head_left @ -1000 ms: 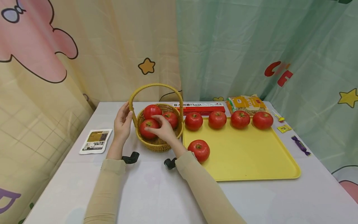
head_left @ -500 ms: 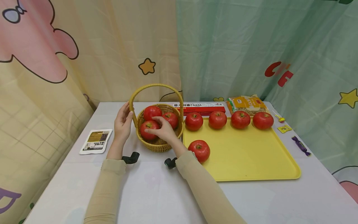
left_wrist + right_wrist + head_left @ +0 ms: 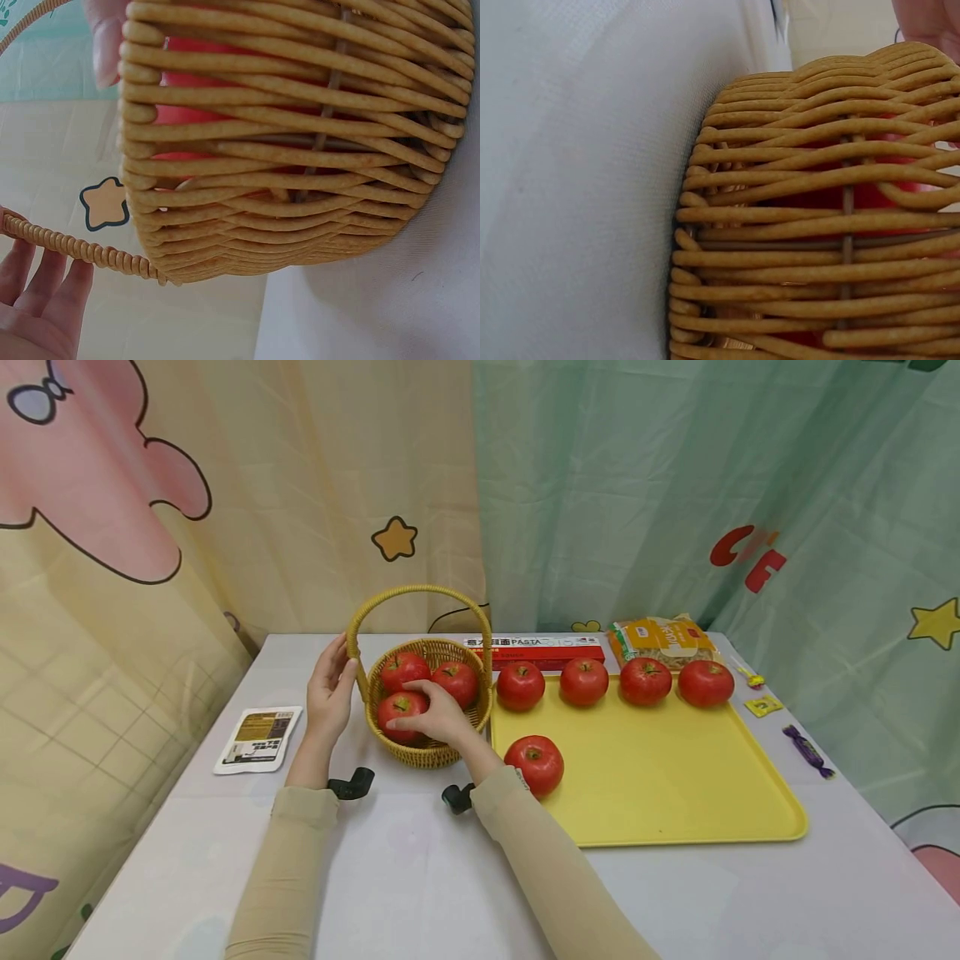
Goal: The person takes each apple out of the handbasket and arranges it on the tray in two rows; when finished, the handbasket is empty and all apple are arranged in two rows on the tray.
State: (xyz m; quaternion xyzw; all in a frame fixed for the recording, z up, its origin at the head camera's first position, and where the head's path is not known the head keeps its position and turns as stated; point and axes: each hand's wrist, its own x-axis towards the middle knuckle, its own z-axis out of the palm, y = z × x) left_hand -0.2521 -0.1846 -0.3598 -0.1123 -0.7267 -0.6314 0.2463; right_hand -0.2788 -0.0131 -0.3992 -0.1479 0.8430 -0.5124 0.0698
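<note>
In the head view a yellow woven basket [image 3: 424,756] with a tall arched handle stands on the table, holding three red apples. My right hand [image 3: 442,717] reaches in over the near side and grips the front apple [image 3: 399,710] between thumb and fingers. Behind it lie a second apple [image 3: 405,670] and a third apple [image 3: 457,681]. My left hand [image 3: 330,689] is at the left side of the handle; the left wrist view shows its straight fingers [image 3: 49,281] against the handle [image 3: 90,250]. In the right wrist view the basket's wall [image 3: 840,217] hides most of the fruit.
Right of the basket is a yellow tray [image 3: 660,777] with several apples along its far edge and one apple [image 3: 534,764] near its left. Behind stand a red pasta box [image 3: 547,652] and a noodle bag [image 3: 663,639]. A white packet [image 3: 258,739] lies left; wrapped candies [image 3: 806,750] lie right.
The gripped apple has sunk slightly lower in the basket, my right hand following it. The back apple has shifted a little towards the front. My left hand has stayed in place.
</note>
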